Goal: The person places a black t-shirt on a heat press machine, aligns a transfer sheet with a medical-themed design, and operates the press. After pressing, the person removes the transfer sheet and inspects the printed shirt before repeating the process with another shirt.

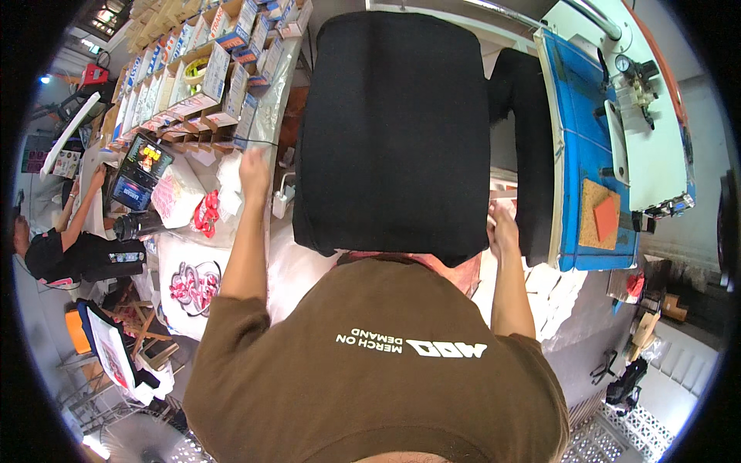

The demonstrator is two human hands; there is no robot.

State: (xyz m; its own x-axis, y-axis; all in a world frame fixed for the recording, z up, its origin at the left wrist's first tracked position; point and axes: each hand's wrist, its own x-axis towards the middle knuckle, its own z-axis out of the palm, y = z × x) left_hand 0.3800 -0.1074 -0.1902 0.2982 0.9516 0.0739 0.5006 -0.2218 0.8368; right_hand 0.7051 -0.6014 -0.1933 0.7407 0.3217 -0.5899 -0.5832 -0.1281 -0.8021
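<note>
A black garment (390,135) lies stretched smooth over a board in front of me, with a sleeve (532,162) hanging along its right side. My left hand (254,171) is raised left of the board, near a thin dark cord and some white crumpled material (229,184); motion smears its fingers, so their grip is unclear. At the board's lower right edge, my right hand (502,224) has its fingers curled by a pale strip (502,194), between the board and the sleeve; what it holds is hidden.
Boxes with tape rolls (197,85) fill the upper left, above a laptop (143,170) and a dark cylinder (131,228). A co-worker (54,255) is at the far left. A blue-topped press (579,147) with a gauge and cork pad (587,228) stands at the right.
</note>
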